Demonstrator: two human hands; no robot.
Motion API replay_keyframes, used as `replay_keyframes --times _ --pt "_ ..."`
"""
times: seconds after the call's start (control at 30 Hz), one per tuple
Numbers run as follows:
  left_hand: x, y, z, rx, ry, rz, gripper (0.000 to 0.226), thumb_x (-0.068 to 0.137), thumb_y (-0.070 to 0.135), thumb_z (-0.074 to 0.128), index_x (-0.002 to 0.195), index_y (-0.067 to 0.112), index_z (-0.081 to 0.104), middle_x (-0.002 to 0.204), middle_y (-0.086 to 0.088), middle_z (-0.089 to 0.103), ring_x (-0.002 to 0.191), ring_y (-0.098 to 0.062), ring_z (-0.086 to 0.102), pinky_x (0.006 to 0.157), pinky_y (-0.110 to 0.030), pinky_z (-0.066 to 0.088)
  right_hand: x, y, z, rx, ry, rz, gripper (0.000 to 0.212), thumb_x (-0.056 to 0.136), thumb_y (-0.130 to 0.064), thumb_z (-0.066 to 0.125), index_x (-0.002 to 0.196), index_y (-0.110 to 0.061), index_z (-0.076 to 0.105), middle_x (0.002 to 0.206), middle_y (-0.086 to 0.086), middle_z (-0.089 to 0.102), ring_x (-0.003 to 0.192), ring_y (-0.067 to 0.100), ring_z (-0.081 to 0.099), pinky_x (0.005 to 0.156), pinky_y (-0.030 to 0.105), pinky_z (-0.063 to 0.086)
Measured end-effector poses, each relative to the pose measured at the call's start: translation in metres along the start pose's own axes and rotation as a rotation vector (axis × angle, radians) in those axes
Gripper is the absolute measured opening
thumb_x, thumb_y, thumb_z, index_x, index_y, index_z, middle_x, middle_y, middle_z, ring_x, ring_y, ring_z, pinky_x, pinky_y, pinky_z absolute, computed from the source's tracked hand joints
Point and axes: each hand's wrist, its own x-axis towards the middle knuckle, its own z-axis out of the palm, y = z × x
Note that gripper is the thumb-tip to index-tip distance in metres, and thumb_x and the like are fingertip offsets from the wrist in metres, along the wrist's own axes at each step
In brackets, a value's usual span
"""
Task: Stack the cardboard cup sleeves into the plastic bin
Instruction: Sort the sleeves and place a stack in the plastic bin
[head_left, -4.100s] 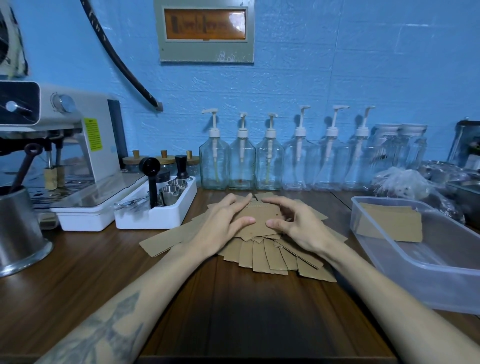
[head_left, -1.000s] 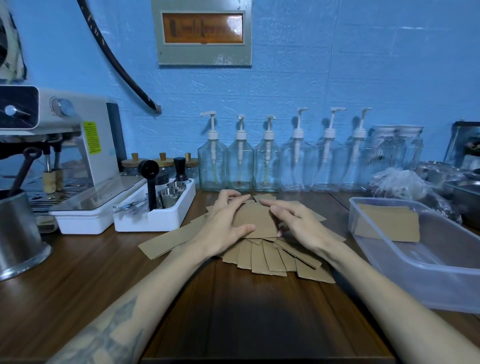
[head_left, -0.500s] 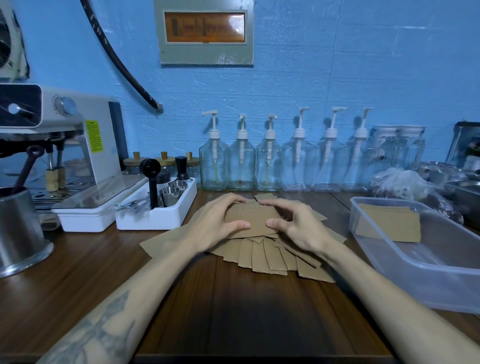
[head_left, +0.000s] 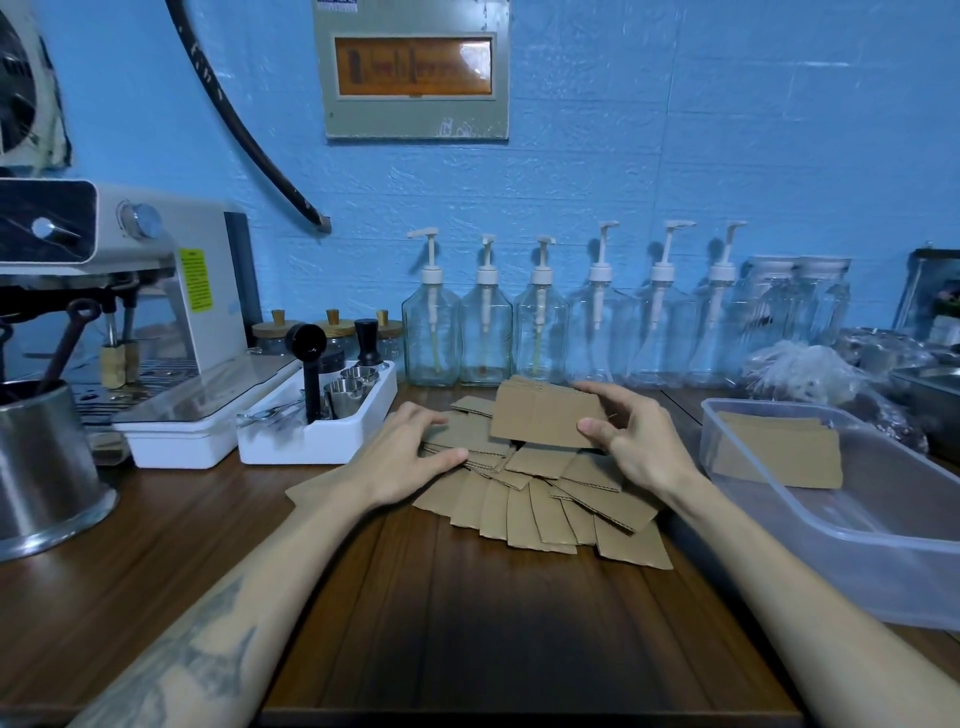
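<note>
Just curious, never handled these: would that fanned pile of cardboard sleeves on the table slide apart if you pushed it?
Probably yes: the pile of sleeves is loose flat pieces overlapping on the smooth wooden table, so they would likely slide. Each seems light yet fairly stiff; the sleeve pinched by the right hand stays flat, unsagging.

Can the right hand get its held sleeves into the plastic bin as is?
Probably yes. The right hand pinches a small batch of sleeves lifted off the pile, and the open-topped plastic bin sits just to its right with nothing between.
</note>
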Motion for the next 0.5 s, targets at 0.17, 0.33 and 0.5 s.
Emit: replay_keyframes --times 0.17,0.33,0.5 --pt "0.013 0.003 0.006 0.034 -0.028 -0.037 0.078 0.086 0.073 0.046 0.145 0.022 0.042 0.148 0.001 0.04 0.136 -0.018 0.038 0.111 -0.042 0.036 0.0 0.0 0.001 -0.036 0.004 -0.014 0.045 0.089 -0.016 0.072 0.125 -0.042 0.063 0.104 0.0 0.069 0.1 0.019 0.062 0.098 0.037 0.05" --pt "0.024 -0.001 0.009 0.153 -0.109 -0.031 0.088 0.083 0.082 0.035 0.151 0.026 0.034 0.157 -0.002 0.034 0.145 -0.023 0.029 0.116 -0.042 0.025 0.001 0.003 -0.001 -0.057 -0.007 -0.021 0.046 0.09 -0.019 0.072 0.126 -0.046 0.062 0.103 -0.005 0.068 0.099 0.014 0.06 0.09 0.027 0.045" --pt "0.021 -0.01 0.006 0.1 -0.134 -0.066 0.081 0.083 0.079 0.04 0.144 0.027 0.042 0.129 0.004 0.045 0.124 -0.019 0.045 0.105 -0.04 0.039 0.003 0.004 0.0 -0.046 -0.007 -0.006 0.045 0.09 -0.018 0.072 0.126 -0.043 0.062 0.101 -0.001 0.068 0.096 0.02 0.063 0.094 0.035 0.051"
